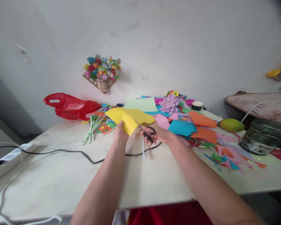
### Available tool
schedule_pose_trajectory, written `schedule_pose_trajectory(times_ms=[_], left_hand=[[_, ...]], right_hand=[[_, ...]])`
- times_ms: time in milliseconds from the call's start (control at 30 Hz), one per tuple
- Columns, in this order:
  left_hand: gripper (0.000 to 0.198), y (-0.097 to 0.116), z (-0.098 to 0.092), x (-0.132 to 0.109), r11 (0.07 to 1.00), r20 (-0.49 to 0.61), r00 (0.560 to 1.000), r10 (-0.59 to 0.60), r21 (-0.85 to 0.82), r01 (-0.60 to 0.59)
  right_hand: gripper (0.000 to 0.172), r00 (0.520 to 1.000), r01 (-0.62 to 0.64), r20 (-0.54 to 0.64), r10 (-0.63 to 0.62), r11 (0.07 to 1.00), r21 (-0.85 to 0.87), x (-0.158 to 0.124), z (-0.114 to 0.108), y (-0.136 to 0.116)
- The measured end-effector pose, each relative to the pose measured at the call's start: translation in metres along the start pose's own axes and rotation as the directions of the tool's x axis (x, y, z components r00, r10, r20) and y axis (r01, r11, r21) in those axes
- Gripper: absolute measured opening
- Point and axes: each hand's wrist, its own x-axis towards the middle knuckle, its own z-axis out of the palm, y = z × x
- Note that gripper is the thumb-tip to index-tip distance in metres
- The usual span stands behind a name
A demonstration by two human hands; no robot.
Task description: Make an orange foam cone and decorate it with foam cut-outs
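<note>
My left hand [120, 132] grips the near left edge of a yellow craft sheet [128, 117], thumb on top, holding it above the table. In my right hand [158, 132] is a pair of scissors [149, 133] with dark handles, my fingers through the loops. Their blades point up and left and meet the sheet's near edge. Below the scissors a pale narrow strip [143, 148] stands out against the tabletop; what it is attached to I cannot make out. Left of the sheet lie pale green paper sticks [91, 128] and colourful flower cutouts [105, 127].
Coloured sheets and scraps [227, 156] cover the table's right side, near a glass jar [263, 137] and a yellow-green oval object [231, 125]. A red plastic bag [71, 106] sits back left. A black cable [84, 153] crosses the table [49, 178] from a power strip [11, 159].
</note>
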Motion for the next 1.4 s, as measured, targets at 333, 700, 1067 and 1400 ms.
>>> schedule_pose_trajectory(times_ms=[333, 700, 1067, 1400], left_hand=[[0.027, 0.007, -0.001, -0.001, 1.0, -0.016, 1.0, -0.019, 0.001, 0.019], [0.031, 0.011, -0.003, 0.003, 0.998, -0.033, 0.998, -0.059, -0.017, 0.059], [0.035, 0.008, -0.001, -0.005, 0.996, 0.003, 0.997, -0.073, 0.053, 0.073], [0.033, 0.006, -0.003, -0.002, 0.995, -0.013, 0.997, -0.082, 0.062, 0.083]], right_hand=[[0.044, 0.998, 0.013, -0.064, -0.015, 1.0, -0.023, 0.002, 0.008, -0.002], [0.03, 0.992, 0.021, -0.124, -0.029, 0.998, -0.06, 0.003, 0.012, -0.003], [0.044, 0.995, 0.045, -0.082, -0.048, 0.998, -0.041, 0.006, 0.017, 0.001], [0.039, 0.988, 0.065, -0.135, -0.071, 0.997, -0.048, 0.013, 0.017, 0.007]])
